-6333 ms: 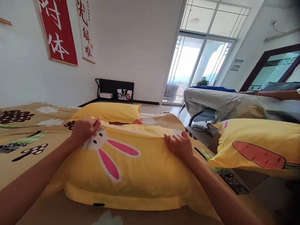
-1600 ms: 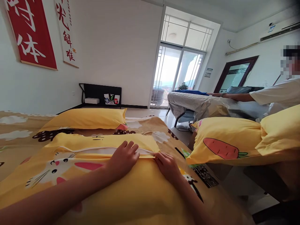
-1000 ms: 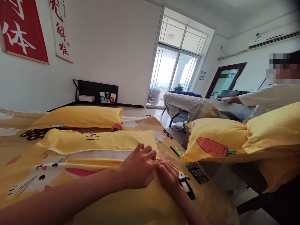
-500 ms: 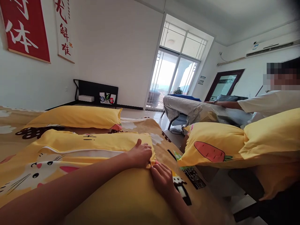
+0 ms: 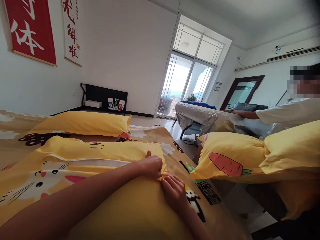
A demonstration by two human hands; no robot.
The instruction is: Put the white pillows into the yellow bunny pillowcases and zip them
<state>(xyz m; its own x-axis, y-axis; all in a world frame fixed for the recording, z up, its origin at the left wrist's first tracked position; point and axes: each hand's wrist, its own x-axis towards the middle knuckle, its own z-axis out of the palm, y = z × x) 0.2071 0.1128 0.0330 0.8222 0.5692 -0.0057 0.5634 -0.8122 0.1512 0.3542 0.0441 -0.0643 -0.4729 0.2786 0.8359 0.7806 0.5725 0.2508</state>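
A yellow pillowcase (image 5: 117, 150) with a rabbit print lies in front of me, a white strip running along its long opening. My left hand (image 5: 151, 165) reaches across it and is closed on its fabric near the right-hand corner, thumb raised. Just below and to the right, my right hand (image 5: 175, 190) is closed on the same edge, its fingertips close to the left hand's. What exactly sits between the fingertips is hidden. Under my forearms bulges a plain yellow pillow (image 5: 120, 213); whether it is part of the same piece I cannot tell.
Another yellow pillow (image 5: 82, 123) lies beyond on the patterned blanket (image 5: 165, 148). To the right are stacked yellow pillows with a carrot print (image 5: 226, 164). Farther back, a person in a white shirt (image 5: 292, 113) leans over a plastic-covered table (image 5: 195, 111). A black shelf (image 5: 105, 95) stands by the wall.
The camera view has shifted slightly, so the room appears a little farther right. Both hands keep their grip on the pillowcase corner with hardly any movement.
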